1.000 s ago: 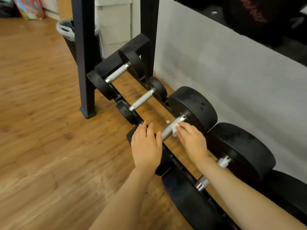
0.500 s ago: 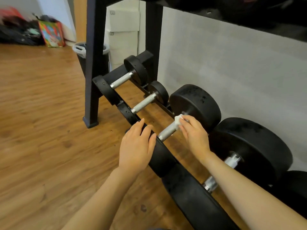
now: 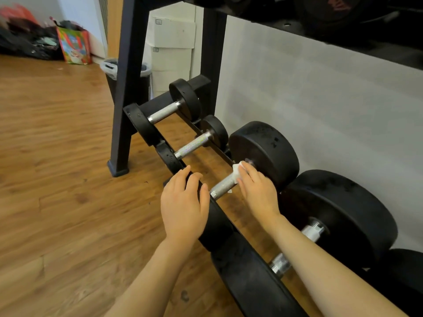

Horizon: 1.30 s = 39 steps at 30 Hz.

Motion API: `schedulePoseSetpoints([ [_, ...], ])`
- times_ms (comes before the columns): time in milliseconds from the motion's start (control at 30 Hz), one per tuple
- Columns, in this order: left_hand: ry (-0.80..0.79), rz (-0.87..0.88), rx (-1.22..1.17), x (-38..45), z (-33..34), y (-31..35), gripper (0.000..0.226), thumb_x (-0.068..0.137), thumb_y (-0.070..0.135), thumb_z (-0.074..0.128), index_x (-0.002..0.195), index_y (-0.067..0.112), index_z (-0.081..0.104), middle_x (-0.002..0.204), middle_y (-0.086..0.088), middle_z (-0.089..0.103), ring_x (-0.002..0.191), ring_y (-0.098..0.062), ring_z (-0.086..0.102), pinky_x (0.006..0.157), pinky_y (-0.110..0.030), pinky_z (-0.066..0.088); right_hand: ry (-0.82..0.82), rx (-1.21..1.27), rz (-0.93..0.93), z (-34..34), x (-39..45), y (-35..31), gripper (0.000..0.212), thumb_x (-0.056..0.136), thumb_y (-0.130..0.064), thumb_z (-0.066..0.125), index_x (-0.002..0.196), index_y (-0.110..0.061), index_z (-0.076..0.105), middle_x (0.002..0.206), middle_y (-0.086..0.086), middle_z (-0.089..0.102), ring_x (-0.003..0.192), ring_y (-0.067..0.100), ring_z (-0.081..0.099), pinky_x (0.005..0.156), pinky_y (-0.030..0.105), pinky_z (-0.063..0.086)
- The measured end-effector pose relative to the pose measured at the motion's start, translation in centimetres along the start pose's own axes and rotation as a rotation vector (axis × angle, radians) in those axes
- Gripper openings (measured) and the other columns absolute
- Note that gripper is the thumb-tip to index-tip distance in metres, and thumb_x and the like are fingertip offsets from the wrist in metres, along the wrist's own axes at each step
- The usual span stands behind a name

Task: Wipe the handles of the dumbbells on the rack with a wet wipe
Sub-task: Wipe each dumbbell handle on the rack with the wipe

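Several black dumbbells with knurled steel handles lie across the bottom tier of a black rack (image 3: pixel 124 115). My right hand (image 3: pixel 257 191) presses a white wet wipe (image 3: pixel 237 171) around the far end of the third dumbbell's handle (image 3: pixel 220 187), close to its big rear weight (image 3: pixel 265 152). My left hand (image 3: pixel 183 207) rests flat on that dumbbell's front weight (image 3: pixel 216 225), fingers spread over its top edge. Two smaller dumbbells (image 3: pixel 164 112) (image 3: pixel 194 145) lie further left; a larger one (image 3: pixel 338 216) lies to the right, partly hidden by my right forearm.
A grey wall panel (image 3: pixel 309 106) stands right behind the rack. An upper tier (image 3: pixel 320 17) overhangs at the top. A lined bin (image 3: pixel 109 67) stands behind the rack post, with white boxes (image 3: pixel 171 42) beside it. Bags (image 3: pixel 73 44) lie at the far left on the wooden floor (image 3: pixel 57 179).
My right hand has slid the wipe along the handle from its middle to the far end by the rear weight. The left hand stays on the front weight. The camera view has risen.
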<state>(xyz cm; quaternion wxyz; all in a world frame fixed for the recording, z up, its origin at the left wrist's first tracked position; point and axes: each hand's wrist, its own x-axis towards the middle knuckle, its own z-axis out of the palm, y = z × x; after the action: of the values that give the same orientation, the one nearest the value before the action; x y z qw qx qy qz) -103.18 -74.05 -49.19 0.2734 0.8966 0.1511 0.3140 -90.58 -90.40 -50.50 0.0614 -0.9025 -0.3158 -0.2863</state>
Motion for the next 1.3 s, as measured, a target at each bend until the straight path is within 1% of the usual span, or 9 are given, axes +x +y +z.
schedulePoseSetpoints([
  [233,0.048,0.014,-0.032,0.1,0.4,-0.1,0.038,0.094,0.035,0.042,0.111,0.014,0.07,0.129,-0.008,0.063,0.12,-0.024,0.058,0.096,-0.041,0.046,-0.022,0.035,0.145,0.8,0.4,-0.6,0.039,0.094,-0.022,0.057,0.129,-0.004,0.057,0.136,0.01,0.056,0.081,0.019,0.07,0.058,0.027,0.056],
  [367,0.064,0.017,-0.074,0.1,0.4,-0.3,0.038,0.093,0.036,0.043,0.11,0.016,0.07,0.128,-0.006,0.063,0.121,-0.023,0.057,0.098,-0.042,0.045,-0.045,0.022,0.017,1.0,-0.2,-0.8,0.042,0.087,-0.02,0.069,0.126,-0.007,0.061,0.133,0.011,0.058,0.065,0.016,0.067,0.046,0.02,0.047],
  [533,0.066,0.028,-0.089,0.1,0.5,-0.4,0.039,0.093,0.037,0.043,0.111,0.016,0.07,0.129,-0.004,0.063,0.121,-0.022,0.056,0.1,-0.038,0.041,-0.106,0.023,0.03,-0.1,0.6,0.1,0.043,0.093,-0.03,0.046,0.127,-0.008,0.059,0.132,0.011,0.058,0.064,0.016,0.067,0.044,0.023,0.048],
  [733,0.051,0.074,-0.099,0.2,0.5,-0.9,0.036,0.093,0.035,0.046,0.111,0.015,0.07,0.128,-0.003,0.063,0.121,-0.021,0.056,0.1,-0.038,0.042,-0.131,-0.051,-0.007,-0.7,1.0,0.2,0.037,0.092,-0.029,0.054,0.123,-0.01,0.061,0.127,0.007,0.061,0.054,0.013,0.064,0.039,0.019,0.04],
  [867,0.035,0.087,-0.124,0.2,0.5,-1.3,0.035,0.093,0.033,0.047,0.114,0.016,0.069,0.129,-0.002,0.062,0.123,-0.019,0.055,0.103,-0.047,0.045,-0.232,0.023,0.073,-0.3,1.3,-0.1,0.038,0.093,-0.021,0.062,0.13,-0.011,0.056,0.135,0.004,0.054,0.073,0.016,0.069,0.054,0.023,0.053],
  [967,0.034,0.1,-0.116,0.2,0.5,-1.4,0.036,0.093,0.033,0.046,0.114,0.015,0.069,0.13,-0.002,0.062,0.124,-0.019,0.054,0.107,-0.041,0.041,-0.307,0.12,0.094,-0.9,2.1,-0.2,0.037,0.103,-0.027,0.044,0.138,-0.017,0.049,0.146,-0.003,0.043,0.102,0.016,0.064,0.077,0.026,0.053],
  [1033,0.031,0.103,-0.114,0.2,0.6,-1.4,0.036,0.094,0.033,0.046,0.114,0.015,0.069,0.13,-0.002,0.062,0.124,-0.02,0.054,0.106,-0.04,0.041,-0.308,0.151,0.171,-1.4,2.6,-0.1,0.04,0.105,-0.032,0.035,0.141,-0.019,0.045,0.148,-0.004,0.039,0.111,0.014,0.059,0.083,0.024,0.047],
  [1167,0.032,0.103,-0.11,0.2,0.5,-1.4,0.036,0.093,0.033,0.046,0.114,0.016,0.069,0.129,-0.002,0.062,0.124,-0.019,0.054,0.105,-0.037,0.04,-0.33,0.203,0.157,-1.7,2.4,-0.9,0.039,0.105,-0.031,0.032,0.137,-0.019,0.05,0.144,-0.006,0.044,0.109,0.012,0.059,0.082,0.023,0.046],
  [1300,0.039,0.097,-0.114,0.1,0.5,-1.3,0.035,0.093,0.034,0.045,0.111,0.018,0.071,0.129,-0.002,0.063,0.124,-0.02,0.054,0.103,-0.036,0.039,-0.329,0.093,0.153,-1.5,2.7,-0.2,0.038,0.105,-0.034,0.032,0.137,-0.022,0.05,0.143,-0.007,0.042,0.099,0.011,0.062,0.07,0.019,0.044],
])
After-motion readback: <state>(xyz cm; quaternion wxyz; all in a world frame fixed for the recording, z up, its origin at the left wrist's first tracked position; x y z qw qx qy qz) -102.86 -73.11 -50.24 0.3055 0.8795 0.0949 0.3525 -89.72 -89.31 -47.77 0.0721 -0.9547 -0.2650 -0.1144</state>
